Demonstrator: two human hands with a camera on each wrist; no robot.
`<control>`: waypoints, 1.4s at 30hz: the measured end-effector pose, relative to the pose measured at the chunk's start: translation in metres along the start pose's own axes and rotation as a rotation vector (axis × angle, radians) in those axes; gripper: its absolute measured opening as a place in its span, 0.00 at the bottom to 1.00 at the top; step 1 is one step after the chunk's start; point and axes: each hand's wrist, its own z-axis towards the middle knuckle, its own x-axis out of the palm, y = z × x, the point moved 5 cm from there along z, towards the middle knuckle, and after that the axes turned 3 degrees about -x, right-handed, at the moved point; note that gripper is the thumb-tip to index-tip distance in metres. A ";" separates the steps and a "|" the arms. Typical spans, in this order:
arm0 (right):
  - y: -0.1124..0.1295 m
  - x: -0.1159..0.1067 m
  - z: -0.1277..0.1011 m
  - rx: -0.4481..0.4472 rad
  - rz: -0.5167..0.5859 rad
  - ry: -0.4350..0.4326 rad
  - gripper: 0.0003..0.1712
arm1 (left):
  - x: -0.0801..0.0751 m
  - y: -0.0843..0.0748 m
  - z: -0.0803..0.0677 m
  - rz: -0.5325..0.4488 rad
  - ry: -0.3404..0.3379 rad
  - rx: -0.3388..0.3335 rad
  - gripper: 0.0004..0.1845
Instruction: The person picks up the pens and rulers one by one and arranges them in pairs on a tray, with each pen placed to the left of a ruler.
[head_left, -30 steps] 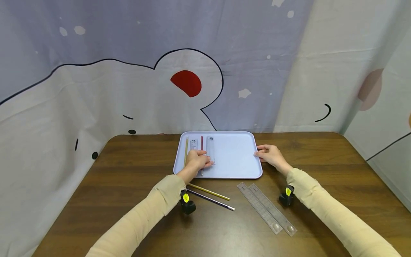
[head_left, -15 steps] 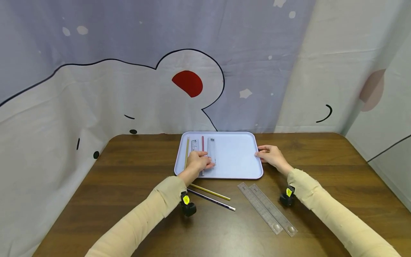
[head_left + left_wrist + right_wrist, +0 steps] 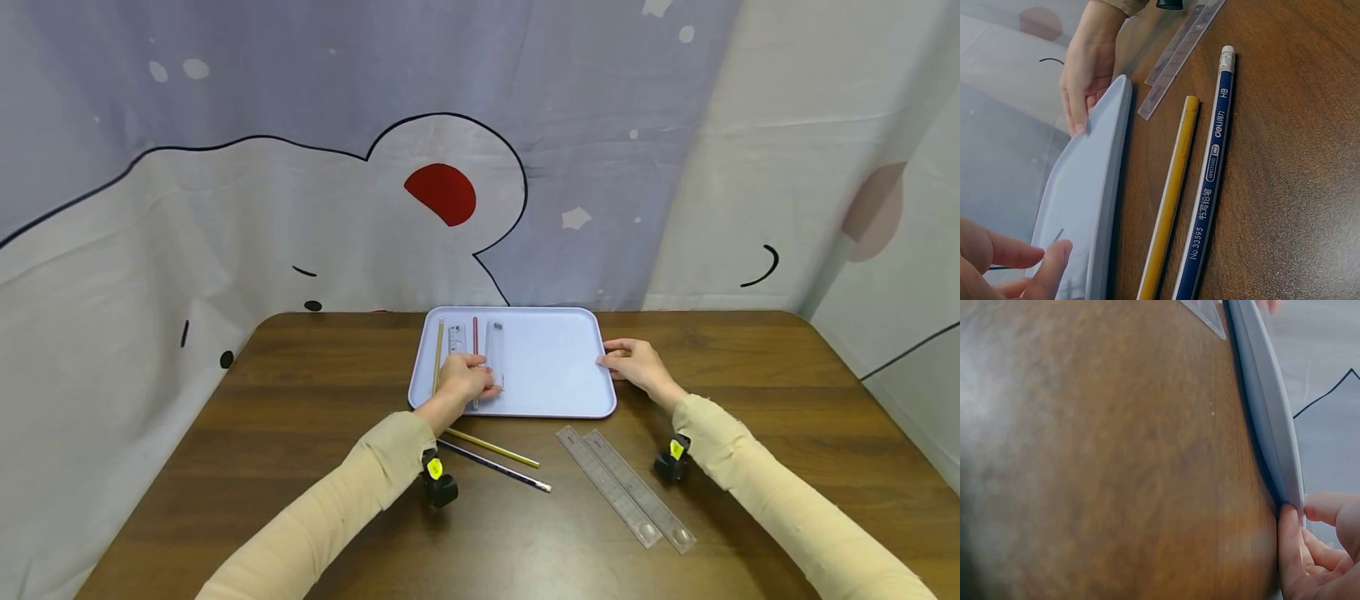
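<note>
A pale lavender tray (image 3: 551,367) lies at the back of the table. On its left part, side by side, are a yellow pencil (image 3: 438,350), a clear ruler (image 3: 457,337), a red pencil (image 3: 475,333) and another clear ruler (image 3: 495,343). My left hand (image 3: 463,379) reaches over them, its curled fingers and thumb at the lower part of the rightmost ruler; the grip is partly hidden. My right hand (image 3: 633,365) pinches the tray's right rim, as the right wrist view shows with the thumb and fingers (image 3: 1291,544) on either side.
In front of the tray lie a yellow pencil (image 3: 1169,200) and a dark blue pencil (image 3: 1210,181) with a white eraser. Two clear rulers (image 3: 609,487) lie slanted to their right on the brown table (image 3: 300,467). A printed curtain (image 3: 585,150) hangs behind.
Both hands keep nearly the same places on the tray. The rightmost clear ruler in it stands slightly straighter beside the red pencil. The whole view has shifted a little.
</note>
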 end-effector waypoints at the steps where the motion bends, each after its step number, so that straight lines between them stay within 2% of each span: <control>1: 0.000 0.000 0.000 0.002 -0.001 0.000 0.27 | 0.000 0.000 0.000 0.004 -0.002 -0.001 0.26; 17: 0.001 0.000 -0.001 -0.002 -0.008 0.000 0.28 | 0.002 0.002 -0.005 -0.049 -0.037 0.012 0.26; 30: 0.000 0.000 0.000 -0.002 0.000 0.001 0.27 | 0.000 0.003 -0.005 0.014 -0.072 0.029 0.29; 42: 0.000 0.000 0.000 -0.007 -0.005 -0.001 0.27 | -0.001 0.004 -0.004 0.035 -0.044 0.016 0.29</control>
